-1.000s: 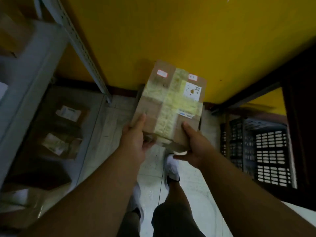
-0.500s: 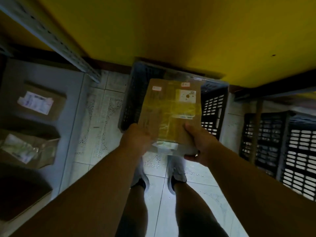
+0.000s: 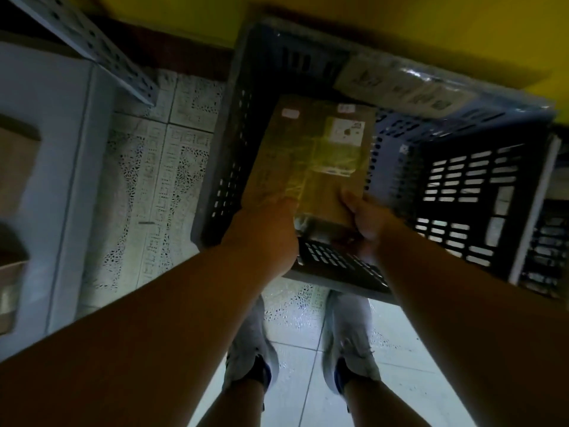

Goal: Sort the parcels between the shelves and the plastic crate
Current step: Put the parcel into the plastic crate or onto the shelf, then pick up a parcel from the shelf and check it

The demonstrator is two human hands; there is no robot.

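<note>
A flat brown cardboard parcel [image 3: 314, 158], wrapped in yellowish tape with a white label at its far right corner, hangs over the open dark plastic crate [image 3: 228, 167] on the floor. My left hand [image 3: 264, 232] grips its near left corner and my right hand [image 3: 366, 220] grips its near right corner. A plastic-wrapped parcel [image 3: 409, 87] with a white label leans on the crate's far rim. How deep the brown parcel sits inside the crate is unclear.
A grey metal shelf unit [image 3: 61, 155] stands at the left, with cardboard boxes [image 3: 15, 167] on it and a perforated upright [image 3: 92, 47]. The yellow wall [image 3: 400, 26] lies behind the crate. Another slatted crate [image 3: 548, 248] is at the far right. My feet [image 3: 348, 343] stand on tiled floor.
My view has tilted down and the crate now fills the middle. Both hands have lowered the brown parcel from in front of the wall to over the crate's opening.
</note>
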